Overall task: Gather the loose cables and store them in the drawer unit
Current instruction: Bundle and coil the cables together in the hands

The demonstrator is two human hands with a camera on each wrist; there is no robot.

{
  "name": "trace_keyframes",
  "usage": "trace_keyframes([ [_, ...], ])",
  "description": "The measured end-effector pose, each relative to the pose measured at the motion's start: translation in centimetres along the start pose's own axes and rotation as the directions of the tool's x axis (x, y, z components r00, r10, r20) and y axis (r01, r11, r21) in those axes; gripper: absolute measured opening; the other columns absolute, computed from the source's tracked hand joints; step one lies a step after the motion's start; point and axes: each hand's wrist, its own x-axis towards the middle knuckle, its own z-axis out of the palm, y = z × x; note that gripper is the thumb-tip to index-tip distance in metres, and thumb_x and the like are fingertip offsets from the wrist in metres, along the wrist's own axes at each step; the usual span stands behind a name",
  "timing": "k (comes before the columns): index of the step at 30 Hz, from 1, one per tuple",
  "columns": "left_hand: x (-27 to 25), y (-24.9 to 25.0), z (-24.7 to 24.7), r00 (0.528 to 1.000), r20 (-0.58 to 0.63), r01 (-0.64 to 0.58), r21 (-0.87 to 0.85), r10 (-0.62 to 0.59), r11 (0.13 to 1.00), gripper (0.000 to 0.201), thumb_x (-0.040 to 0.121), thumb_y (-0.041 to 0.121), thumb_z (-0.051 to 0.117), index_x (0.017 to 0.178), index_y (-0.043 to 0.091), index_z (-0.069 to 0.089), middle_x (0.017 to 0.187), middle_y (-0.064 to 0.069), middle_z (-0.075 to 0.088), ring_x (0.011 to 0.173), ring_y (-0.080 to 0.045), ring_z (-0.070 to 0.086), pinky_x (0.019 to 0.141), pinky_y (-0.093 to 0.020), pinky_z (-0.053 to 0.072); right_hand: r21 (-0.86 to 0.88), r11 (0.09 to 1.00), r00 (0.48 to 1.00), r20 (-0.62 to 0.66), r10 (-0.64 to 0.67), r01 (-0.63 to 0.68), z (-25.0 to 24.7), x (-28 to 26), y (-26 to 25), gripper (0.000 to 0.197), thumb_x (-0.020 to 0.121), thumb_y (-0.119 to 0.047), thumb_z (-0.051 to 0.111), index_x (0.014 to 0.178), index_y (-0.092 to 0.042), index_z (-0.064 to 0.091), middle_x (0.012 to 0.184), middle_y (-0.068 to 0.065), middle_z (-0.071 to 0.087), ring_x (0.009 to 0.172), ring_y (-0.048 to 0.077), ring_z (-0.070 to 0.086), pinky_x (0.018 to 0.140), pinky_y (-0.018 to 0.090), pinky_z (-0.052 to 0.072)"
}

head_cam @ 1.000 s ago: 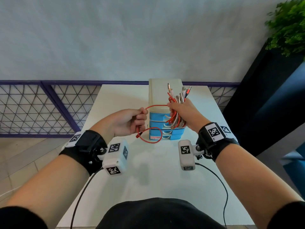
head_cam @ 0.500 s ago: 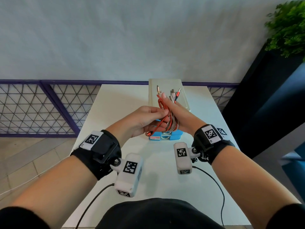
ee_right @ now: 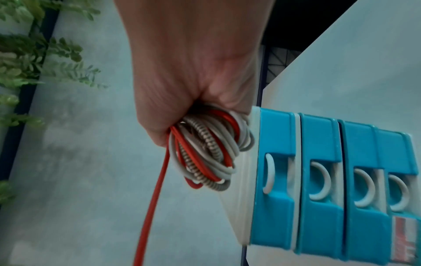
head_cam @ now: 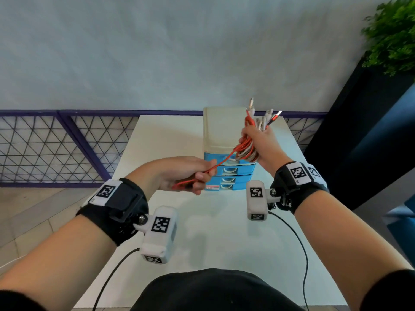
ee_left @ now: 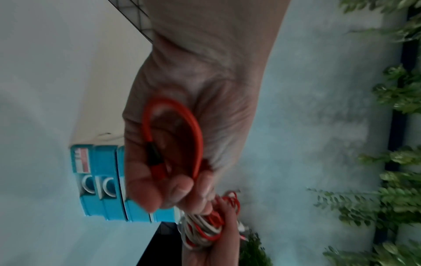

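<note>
My right hand point(head_cam: 258, 142) grips a coiled bundle of red, white and braided cables point(head_cam: 246, 151) point(ee_right: 205, 153), held up in front of the drawer unit point(head_cam: 224, 135); their plugs point(head_cam: 269, 115) stick up above the fist. One red cable point(head_cam: 222, 163) point(ee_right: 152, 198) runs taut from the bundle down-left to my left hand point(head_cam: 190, 176), which pinches its looped end point(ee_left: 173, 136) with thumb and fingers. The cream unit has several blue drawers point(ee_right: 318, 180) with white handles, all closed, and stands on the white table point(head_cam: 202, 243).
A purple mesh railing point(head_cam: 56, 149) runs behind the table against a pale wall. A dark planter point(head_cam: 359, 131) with green foliage point(head_cam: 393, 34) stands at the right. Black camera leads point(head_cam: 301, 254) trail over the table near my body.
My hands were together at the bundle half a second ago; now they have drawn apart, the right rising to the right, the left pulling the red cable's end down-left, stretching it straight.
</note>
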Motion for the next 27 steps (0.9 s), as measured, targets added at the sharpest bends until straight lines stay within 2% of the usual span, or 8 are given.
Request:
trace_keyframes([
  [4,-0.3,-1.1,-1.3,1.000,0.026,-0.003,0.265,-0.004,0.964,0.025,0.100,0.026,0.037,0.095,0.018,0.060,0.065,0.006,0.045,0.060,-0.010,0.044,0.060,-0.021,0.034,0.048,0.999,0.999,0.035,0.012,-0.014,-0.7,0.2,-0.4,0.006,0.089,-0.005,0.057,0.085,-0.006,0.053,0.071,0.007,0.058,0.061,0.017,0.063,0.070,0.038,0.058],
  [7,0.4,-0.7,-1.4,0.984,-0.158,0.041,0.648,0.081,0.761,0.022,0.097,0.023,0.048,0.104,0.026,0.069,0.074,0.009,0.060,0.078,-0.008,0.051,0.074,-0.021,0.038,0.087,0.995,0.990,0.141,0.029,-0.041,0.0,-0.4,-0.4,0.004,0.090,-0.006,0.057,0.090,-0.004,0.054,0.073,0.009,0.061,0.064,0.020,0.065,0.073,0.045,0.058],
  [10,1.3,-0.3,-1.5,0.867,-0.414,0.218,0.815,0.276,0.537,0.016,0.090,0.035,0.057,0.095,0.043,0.070,0.077,0.021,0.064,0.096,-0.006,0.052,0.102,-0.042,0.023,0.035,0.995,0.966,0.243,0.084,-0.095,0.3,-0.9,-0.8,0.007,0.091,-0.007,0.059,0.095,-0.003,0.056,0.076,0.011,0.064,0.071,0.023,0.067,0.071,0.043,0.059],
  [13,1.7,0.1,-1.6,0.773,-0.428,0.179,0.855,0.468,0.487,0.011,0.083,0.039,0.065,0.091,0.044,0.071,0.088,0.022,0.066,0.111,-0.008,0.046,0.108,-0.051,0.004,-0.142,0.983,0.924,0.346,0.163,-0.120,0.8,-1.3,-0.9,0.011,0.090,-0.012,0.062,0.095,-0.003,0.059,0.082,0.013,0.068,0.074,0.023,0.069,0.076,0.041,0.058],
  [19,2.3,0.5,-1.2,0.602,-0.391,-0.003,0.871,0.696,0.492,0.013,0.078,0.033,0.071,0.074,0.036,0.059,0.071,0.024,0.057,0.088,-0.001,0.050,0.105,-0.043,0.015,-0.334,0.936,0.815,0.510,0.275,-0.107,2.4,-3.1,-0.7,0.014,0.090,-0.011,0.062,0.099,-0.001,0.062,0.087,0.017,0.067,0.077,0.023,0.070,0.069,0.032,0.060],
  [22,2.1,0.1,-1.1,0.627,-0.346,-0.134,0.835,0.698,0.534,0.017,0.078,0.026,0.072,0.075,0.031,0.057,0.072,0.023,0.056,0.077,-0.012,0.057,0.083,-0.033,0.041,-0.327,0.938,0.810,0.518,0.277,-0.112,2.6,-3.3,-0.6,0.007,0.088,-0.007,0.061,0.094,-0.002,0.062,0.082,0.015,0.065,0.071,0.020,0.069,0.063,0.029,0.058],
  [24,2.0,-0.2,-1.0,0.656,-0.312,-0.174,0.824,0.687,0.540,0.016,0.081,0.024,0.069,0.079,0.023,0.053,0.075,0.018,0.057,0.068,-0.017,0.056,0.063,-0.030,0.043,-0.357,0.928,0.819,0.498,0.285,-0.106,2.5,-3.3,-0.6,0.007,0.086,-0.006,0.063,0.091,-0.002,0.063,0.078,0.015,0.066,0.067,0.020,0.067,0.062,0.028,0.057],
  [27,1.8,-0.4,-0.9,0.692,-0.285,-0.162,0.834,0.663,0.528,0.022,0.087,0.030,0.062,0.087,0.017,0.045,0.073,0.014,0.054,0.057,-0.012,0.050,0.052,-0.022,0.039,-0.370,0.921,0.811,0.498,0.307,-0.121,2.4,-3.6,-0.7,0.005,0.084,-0.004,0.063,0.089,-0.004,0.063,0.072,0.011,0.065,0.061,0.018,0.066,0.060,0.026,0.057],
])
